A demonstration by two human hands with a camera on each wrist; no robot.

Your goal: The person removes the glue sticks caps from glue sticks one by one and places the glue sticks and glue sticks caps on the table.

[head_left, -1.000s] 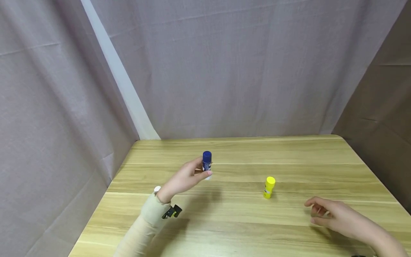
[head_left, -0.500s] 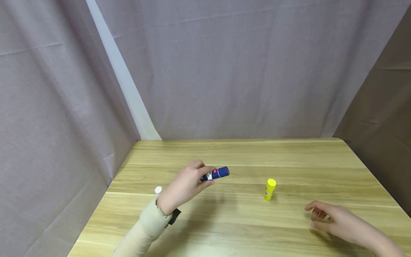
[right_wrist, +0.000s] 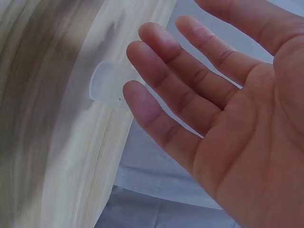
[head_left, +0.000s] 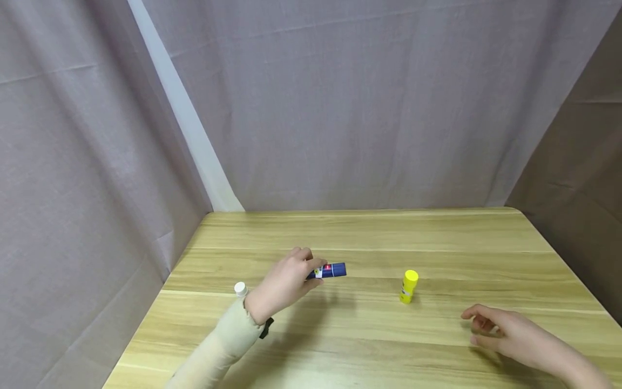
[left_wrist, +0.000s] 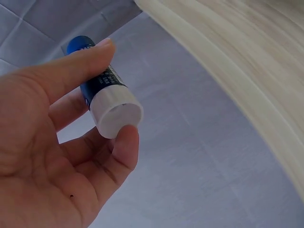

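My left hand grips a dark blue glue stick above the table. In the head view the stick lies nearly level, its blue cap pointing right. Its white base shows in the left wrist view, with a curled fingertip against it; the fingers partly cover the label. To the right, a yellow glue stick stands upright on the table. Farther right, my right hand holds nothing, its fingers loosely bent. The right wrist view shows its fingers spread and relaxed.
Behind my left wrist is a white-capped object, mostly hidden by the hand and sleeve. The wooden table ends at grey curtains at the back and sides. A pale translucent shape appears in the right wrist view; its kind is unclear.
My left hand has turned over, tipping the blue glue stick from upright to nearly level, then lowering it slightly. The right hand and yellow glue stick have hardly moved.
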